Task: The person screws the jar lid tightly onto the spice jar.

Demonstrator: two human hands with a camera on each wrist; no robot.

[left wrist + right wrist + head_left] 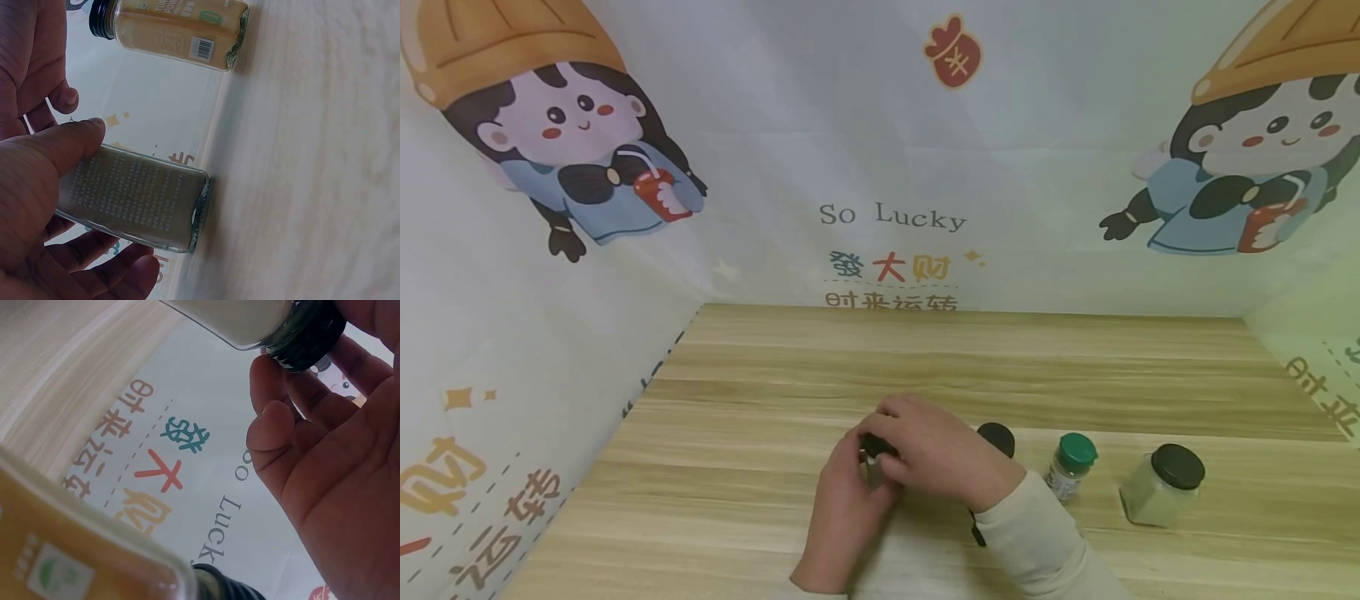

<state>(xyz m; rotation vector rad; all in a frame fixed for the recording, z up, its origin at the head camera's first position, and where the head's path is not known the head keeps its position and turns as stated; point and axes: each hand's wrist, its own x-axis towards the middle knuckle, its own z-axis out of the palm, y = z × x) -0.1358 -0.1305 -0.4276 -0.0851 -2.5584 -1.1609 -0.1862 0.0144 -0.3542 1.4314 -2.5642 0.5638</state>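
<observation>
My left hand (846, 512) grips a clear glass spice jar (134, 200) of greyish powder, thumb on one face and fingers around the other side. Fine print covers the jar's face, and its base stands close to the wooden table. Over its top, my right hand (936, 450) holds the black screw lid (309, 334) between thumb and fingers. Both hands hide most of this jar in the head view. Beside it stands another glass jar (181, 31) with yellow powder and a black lid, mostly behind my right wrist in the head view.
Right of my hands stand a small jar with a green lid (1077, 454) and a squarish glass jar (1161, 492) of pale contents with a black lid. The wooden table (737, 400) meets a printed cloth backdrop (760, 183) at the back and sides.
</observation>
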